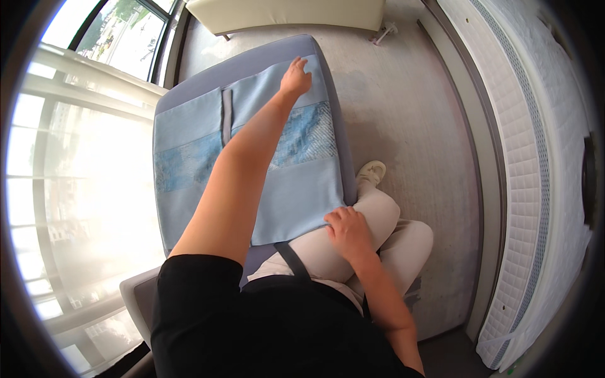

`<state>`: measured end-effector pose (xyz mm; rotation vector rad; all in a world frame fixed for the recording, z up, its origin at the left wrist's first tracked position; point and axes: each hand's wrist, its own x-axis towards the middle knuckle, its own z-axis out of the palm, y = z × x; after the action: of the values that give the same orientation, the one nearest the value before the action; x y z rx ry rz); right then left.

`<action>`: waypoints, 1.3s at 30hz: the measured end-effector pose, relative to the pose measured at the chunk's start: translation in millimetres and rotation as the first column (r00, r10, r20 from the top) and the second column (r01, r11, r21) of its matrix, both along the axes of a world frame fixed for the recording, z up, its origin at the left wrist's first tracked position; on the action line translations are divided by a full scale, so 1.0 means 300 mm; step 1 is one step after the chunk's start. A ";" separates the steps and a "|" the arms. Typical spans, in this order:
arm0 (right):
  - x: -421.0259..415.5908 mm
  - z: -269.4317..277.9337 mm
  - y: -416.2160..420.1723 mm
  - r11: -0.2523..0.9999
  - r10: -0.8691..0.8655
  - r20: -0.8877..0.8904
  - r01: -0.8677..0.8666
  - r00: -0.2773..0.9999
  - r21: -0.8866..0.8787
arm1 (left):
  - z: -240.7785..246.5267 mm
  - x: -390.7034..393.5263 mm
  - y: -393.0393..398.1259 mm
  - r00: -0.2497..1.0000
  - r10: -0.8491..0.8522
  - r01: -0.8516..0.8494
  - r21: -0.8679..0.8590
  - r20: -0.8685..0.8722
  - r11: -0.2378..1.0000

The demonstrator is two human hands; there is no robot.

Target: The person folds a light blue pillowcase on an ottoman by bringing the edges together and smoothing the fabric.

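Note:
Two light blue fabric pieces, each with a patterned blue band, lie flat side by side on a grey upholstered seat (241, 59). A narrow gap between the left piece (186, 109) and the right piece (293, 196) shows grey beneath. My left hand (297, 78) reaches across the right piece and rests near its far right corner, fingers slightly apart. At the near right corner, over my thigh, my right hand (349, 231) has its fingers curled on the fabric's edge. My left forearm hides part of both pieces.
A cream upholstered piece of furniture (293, 13) stands beyond the seat. Sheer curtains (90, 189) and a window are at the left. A white quilted mattress (520, 156) stands along the right. My legs, in light trousers (378, 212), extend beside the seat's right edge.

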<state>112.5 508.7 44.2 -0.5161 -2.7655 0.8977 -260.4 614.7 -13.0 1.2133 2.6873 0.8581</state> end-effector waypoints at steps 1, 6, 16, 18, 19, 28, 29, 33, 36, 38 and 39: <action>0.004 -0.014 -0.005 1.000 0.003 0.001 -0.003 1.000 0.015 | -0.019 -0.023 0.029 1.000 0.014 -0.013 0.017 -0.023 1.000; -0.015 -0.051 0.040 1.000 -0.022 -0.029 0.022 0.999 -0.015 | 0.025 -0.011 0.154 0.994 0.107 -0.105 -0.145 0.002 0.984; -0.034 -0.051 0.059 0.993 0.072 -0.144 -0.056 0.987 0.108 | 0.153 -0.060 0.152 0.896 -0.057 -0.009 -0.145 -0.441 0.989; 0.014 -0.036 0.038 0.996 0.019 -0.230 0.000 0.973 0.084 | 0.152 -0.044 0.167 0.919 0.043 -0.026 0.048 -0.392 0.999; 0.038 -0.026 0.022 0.996 0.017 -0.267 0.007 0.964 0.088 | 0.140 -0.028 0.169 0.933 0.076 -0.039 0.109 -0.352 0.993; 0.126 0.041 -0.042 0.998 0.024 -0.184 -0.013 0.983 0.063 | -0.182 0.288 0.148 0.947 -0.301 0.260 0.291 0.109 0.921; 0.121 0.053 -0.045 0.999 0.047 -0.191 -0.042 0.980 0.032 | -0.201 0.369 0.120 0.924 -0.364 0.308 0.335 0.117 0.890; 0.094 0.076 -0.061 0.996 0.078 -0.245 -0.084 0.966 -0.012 | 0.004 0.507 -0.102 0.948 -0.314 0.309 0.353 -0.045 0.883; 0.079 0.066 -0.080 0.999 0.027 -0.214 -0.021 0.976 0.032 | 0.046 0.381 -0.315 0.994 0.055 -0.011 0.434 -0.091 0.901; 0.076 0.038 -0.098 0.999 -0.029 -0.128 0.034 0.991 0.032 | -0.030 0.241 -0.469 0.885 0.387 -0.342 0.203 -0.259 0.918; 0.069 0.023 -0.111 0.996 -0.014 -0.118 0.024 0.993 0.087 | -0.113 0.185 -0.570 0.856 0.438 -0.440 0.059 -0.275 0.896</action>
<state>133.3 475.3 50.9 -0.4585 -2.6754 0.7723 -205.0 443.6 -46.8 0.7698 3.2730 0.7615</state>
